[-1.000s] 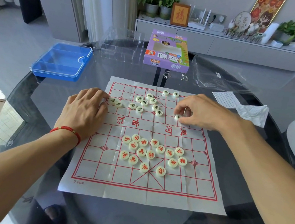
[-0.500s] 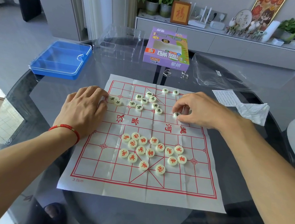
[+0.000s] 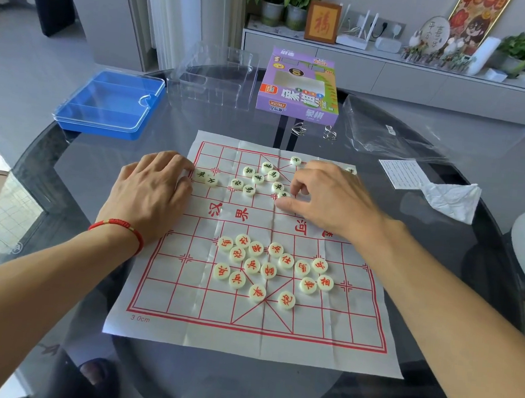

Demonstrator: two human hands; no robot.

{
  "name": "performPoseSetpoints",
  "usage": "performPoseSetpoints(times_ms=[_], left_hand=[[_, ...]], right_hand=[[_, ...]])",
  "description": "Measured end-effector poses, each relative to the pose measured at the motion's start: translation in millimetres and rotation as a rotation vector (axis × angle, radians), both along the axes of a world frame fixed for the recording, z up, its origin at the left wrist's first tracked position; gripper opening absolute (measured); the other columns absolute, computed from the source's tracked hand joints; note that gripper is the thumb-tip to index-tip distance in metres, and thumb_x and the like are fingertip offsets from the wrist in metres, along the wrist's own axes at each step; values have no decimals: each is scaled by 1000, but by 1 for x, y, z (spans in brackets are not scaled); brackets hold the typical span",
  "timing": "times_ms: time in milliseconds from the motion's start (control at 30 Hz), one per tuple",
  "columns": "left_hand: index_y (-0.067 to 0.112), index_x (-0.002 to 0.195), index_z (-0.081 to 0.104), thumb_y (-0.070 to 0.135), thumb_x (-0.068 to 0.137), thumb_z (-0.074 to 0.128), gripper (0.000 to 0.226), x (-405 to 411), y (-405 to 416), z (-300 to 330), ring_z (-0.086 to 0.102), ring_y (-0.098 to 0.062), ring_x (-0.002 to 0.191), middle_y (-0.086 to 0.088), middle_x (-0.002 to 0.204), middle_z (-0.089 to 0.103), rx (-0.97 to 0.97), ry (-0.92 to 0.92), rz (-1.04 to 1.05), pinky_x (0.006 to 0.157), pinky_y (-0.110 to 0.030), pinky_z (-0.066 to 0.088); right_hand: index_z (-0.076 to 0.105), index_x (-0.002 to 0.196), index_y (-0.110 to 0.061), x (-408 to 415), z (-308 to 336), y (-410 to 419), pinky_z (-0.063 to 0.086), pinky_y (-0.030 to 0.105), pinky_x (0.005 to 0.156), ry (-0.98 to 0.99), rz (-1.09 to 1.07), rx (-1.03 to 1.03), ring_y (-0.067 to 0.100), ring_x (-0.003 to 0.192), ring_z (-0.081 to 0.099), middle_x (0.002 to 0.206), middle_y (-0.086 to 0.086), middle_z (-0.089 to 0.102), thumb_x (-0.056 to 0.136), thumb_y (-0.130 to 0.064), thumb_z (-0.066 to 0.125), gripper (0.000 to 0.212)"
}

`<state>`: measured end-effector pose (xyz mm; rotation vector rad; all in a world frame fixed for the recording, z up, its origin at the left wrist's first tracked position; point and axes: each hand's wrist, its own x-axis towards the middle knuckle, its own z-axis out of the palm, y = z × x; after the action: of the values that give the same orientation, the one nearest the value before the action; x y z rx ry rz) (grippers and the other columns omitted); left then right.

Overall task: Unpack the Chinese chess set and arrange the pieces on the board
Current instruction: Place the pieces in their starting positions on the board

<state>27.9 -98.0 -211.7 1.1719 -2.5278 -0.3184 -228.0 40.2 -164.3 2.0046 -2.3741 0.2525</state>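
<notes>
Both forearms are reaching forward, palms facing down.

The left hand (image 3: pixel 152 186) is lying knuckles up, its fingers bending loosely at the tips and gripping nothing that can be seen; a red cord bracelet (image 3: pixel 119 226) is circling the left wrist. The right hand (image 3: pixel 331 195) is arching higher, its fingers curling downward with the thumb stretching out toward the left; whether the fingertips are pinching anything cannot be told. Both arms are bare from wrist to elbow.

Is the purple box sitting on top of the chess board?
No, the purple box stands on the glass table beyond the far edge of the paper chess board, with bare glass between them.
</notes>
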Motion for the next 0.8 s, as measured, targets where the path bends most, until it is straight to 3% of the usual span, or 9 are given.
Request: performPoseSetpoints(times_ms=[200,367,500,600,700,800], left_hand=[[29,131,52,50,98,17,52,0,-1,-1,40,-24,138,3,145,50,-1,5,-3,117,-49,27],[29,127,52,47,99,19,48,0,0,-1,40,-22,136,4,142,51,-20,7,-5,114,-46,27],[29,127,52,48,99,18,48,0,-1,-1,41,-23,136,4,142,51,-17,8,-8,115,-47,28],[29,128,52,49,98,17,50,0,0,-1,40,-22,137,4,142,50,-11,5,-9,116,-47,27],[29,129,52,50,98,16,51,0,0,-1,40,-23,137,3,143,50,-6,7,-7,116,-48,27],[30,128,51,50,98,16,50,1,0,-1,40,-23,137,3,143,50,-4,6,-6,116,-48,27]], right_hand=[[68,98,-26,-2,0,2,51,36,81,7,20,6,17,100,58,100,-10,58,88,-40,65,18],[65,99,-24,0,-1,1,46,36,83,37,-22,16,12,96,49,101,-10,55,87,-57,66,35],[69,103,-25,3,-2,1,49,35,84,-2,21,-14,15,103,57,100,-11,58,93,-44,67,21],[69,109,-26,5,1,0,51,37,86,6,7,-19,16,102,59,103,-10,61,90,-46,69,28],[67,99,-24,5,3,0,51,37,83,57,-42,-11,16,95,57,99,-8,60,88,-56,68,35],[68,92,-24,7,0,0,50,35,81,29,-25,-7,16,95,60,98,-7,63,91,-50,68,26]])
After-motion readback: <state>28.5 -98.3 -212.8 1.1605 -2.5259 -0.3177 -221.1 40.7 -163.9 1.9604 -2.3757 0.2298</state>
